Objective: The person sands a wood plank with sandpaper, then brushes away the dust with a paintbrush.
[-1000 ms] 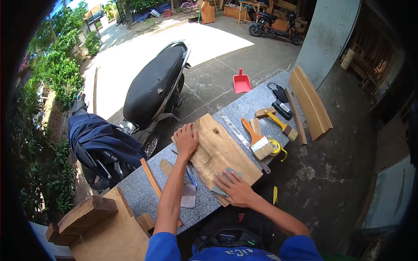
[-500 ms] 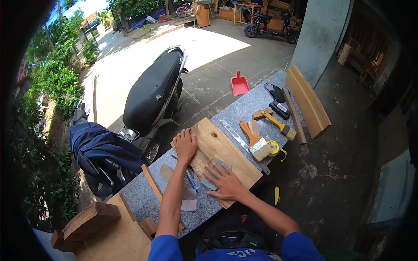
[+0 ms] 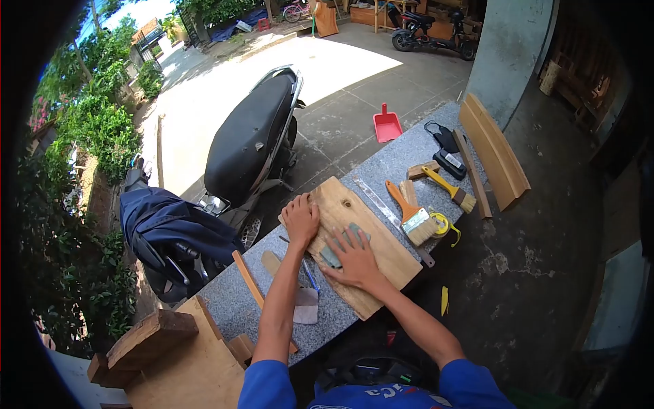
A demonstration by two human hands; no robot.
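A light wooden board (image 3: 381, 235) with a knot hole lies flat on the grey granite slab (image 3: 231, 303). My left hand (image 3: 301, 219) presses on its far left end, fingers spread. My right hand (image 3: 353, 259) lies flat on the middle of the board, pressing a grey piece of sandpaper (image 3: 332, 255) against the wood.
Two orange-handled brushes (image 3: 412, 215), a metal ruler (image 3: 381, 204), a yellow tape measure (image 3: 443, 225), wood strips and planks (image 3: 494, 153) lie further along the slab. A pen and a scraper (image 3: 306, 300) rest left of the board. A scooter (image 3: 252, 146) stands beyond the slab; wood blocks (image 3: 146, 337) sit at lower left.
My right hand has slid the sandpaper up the board from its near end toward the middle. My left hand stays on the board's far end.
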